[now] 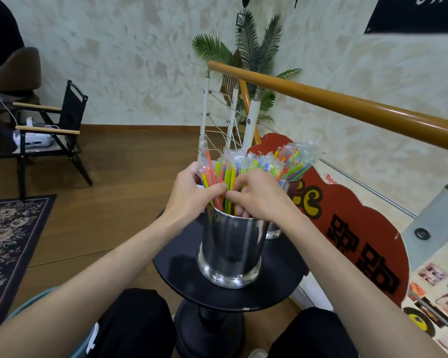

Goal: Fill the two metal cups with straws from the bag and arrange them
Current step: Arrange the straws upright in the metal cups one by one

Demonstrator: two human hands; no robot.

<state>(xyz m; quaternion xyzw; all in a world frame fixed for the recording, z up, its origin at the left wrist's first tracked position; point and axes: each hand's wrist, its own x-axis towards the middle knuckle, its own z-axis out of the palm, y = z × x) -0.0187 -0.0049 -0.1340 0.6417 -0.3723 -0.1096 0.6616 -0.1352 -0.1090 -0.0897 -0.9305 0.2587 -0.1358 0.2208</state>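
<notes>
Both hands — left (192,192), right (256,195) — pinch upright straws (229,177) in the near cup (230,251).

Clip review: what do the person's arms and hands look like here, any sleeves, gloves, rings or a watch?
Both forearms are bare to the frame's lower edge, with no sleeves in view. The left hand and right hand wear no gloves, and no rings, watch or bracelet show at fingers or wrists.
</notes>
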